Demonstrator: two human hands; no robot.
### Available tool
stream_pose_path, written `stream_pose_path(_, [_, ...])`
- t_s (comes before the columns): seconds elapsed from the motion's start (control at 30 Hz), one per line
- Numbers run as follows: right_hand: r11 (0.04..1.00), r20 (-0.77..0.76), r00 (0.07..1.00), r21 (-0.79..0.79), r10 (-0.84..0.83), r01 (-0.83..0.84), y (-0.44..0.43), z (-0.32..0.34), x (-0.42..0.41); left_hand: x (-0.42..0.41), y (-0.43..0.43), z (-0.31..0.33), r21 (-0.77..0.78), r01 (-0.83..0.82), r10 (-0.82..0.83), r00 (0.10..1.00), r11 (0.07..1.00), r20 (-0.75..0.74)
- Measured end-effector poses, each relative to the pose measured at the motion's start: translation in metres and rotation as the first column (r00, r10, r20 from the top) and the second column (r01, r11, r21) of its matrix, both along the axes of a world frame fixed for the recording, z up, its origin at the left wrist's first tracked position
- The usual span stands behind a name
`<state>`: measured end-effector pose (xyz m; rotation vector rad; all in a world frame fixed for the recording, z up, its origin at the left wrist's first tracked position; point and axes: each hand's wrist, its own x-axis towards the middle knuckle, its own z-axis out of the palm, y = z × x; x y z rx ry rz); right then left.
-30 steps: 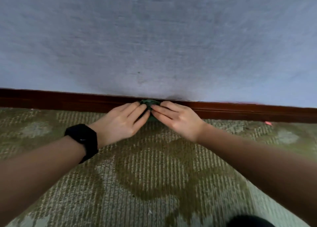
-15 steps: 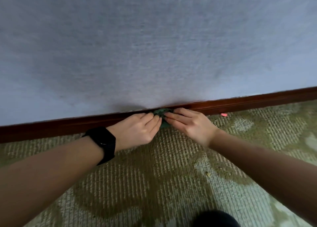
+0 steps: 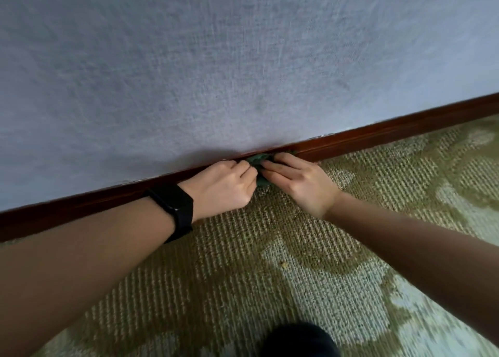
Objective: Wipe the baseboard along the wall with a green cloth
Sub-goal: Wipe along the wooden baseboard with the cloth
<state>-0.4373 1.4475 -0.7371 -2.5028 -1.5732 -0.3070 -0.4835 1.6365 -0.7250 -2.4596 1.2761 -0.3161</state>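
Observation:
A dark red-brown baseboard [image 3: 378,138] runs slantwise from lower left to upper right along the foot of the wall. The green cloth [image 3: 258,159] is bunched against it at mid-frame, mostly hidden by my fingers. My left hand [image 3: 224,186], with a black band at the wrist, has its fingers curled and grips the cloth's left side. On the cloth's right side, my right hand [image 3: 297,184] presses it to the baseboard with fairly straight fingers. The two sets of fingertips nearly meet.
A pale grey-lilac textured wall [image 3: 243,73] fills the upper half. Green and beige patterned carpet [image 3: 270,262] covers the floor. A dark rounded shape [image 3: 297,340], probably my knee or foot, sits at the bottom edge.
Both hands have slid the cloth to the right along the baseboard. My left fingers have gone from flat to curled. The view has tilted, so the baseboard now slants.

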Motion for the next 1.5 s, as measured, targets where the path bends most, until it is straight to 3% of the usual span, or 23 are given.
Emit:
stream_pose_path(0.3, [0.971, -0.023, 0.982, 0.156, 0.185, -0.180, 0.063, -0.005, -0.015, -0.035, 0.063, 0.015, 0.033, -0.107, 0.108, 0.992, 0.994, -0.059])
stream_pose_path(0.57, [0.968, -0.053, 0.970, 0.093, 0.239, -0.233, 0.015, -0.004, 0.011, -0.021, 0.018, 0.005, -0.109, -0.178, 0.175, 0.984, 0.978, -0.030])
stream_pose_path(0.8, [0.995, -0.066, 0.994, -0.033, 0.091, -0.094, -0.062, 0.005, 0.043, 0.024, -0.064, -0.007, -0.191, -0.130, 0.145, 0.987, 0.973, 0.065])
stream_pose_path(1.0, [0.999, -0.075, 0.997, 0.026, -0.020, 0.022, -0.052, 0.000, 0.029, 0.023, -0.057, -0.008, -0.127, -0.129, 0.134, 0.990, 0.983, 0.037])
stream_pose_path(1.17, [0.995, -0.030, 0.999, 0.094, -0.016, 0.019, -0.023, -0.002, 0.017, 0.007, -0.030, -0.005, -0.107, -0.186, 0.184, 0.983, 0.977, -0.029])
stream_pose_path(1.33, [0.968, -0.062, 0.977, 0.134, -0.203, 0.210, -0.004, -0.007, 0.002, 0.000, -0.035, -0.002, -0.102, -0.287, 0.281, 0.957, 0.952, -0.070])
stream_pose_path(1.5, [0.910, -0.155, 0.919, 0.150, -0.363, 0.385, -0.038, -0.010, 0.010, 0.025, -0.078, 0.000, -0.084, -0.270, 0.267, 0.962, 0.959, -0.053])
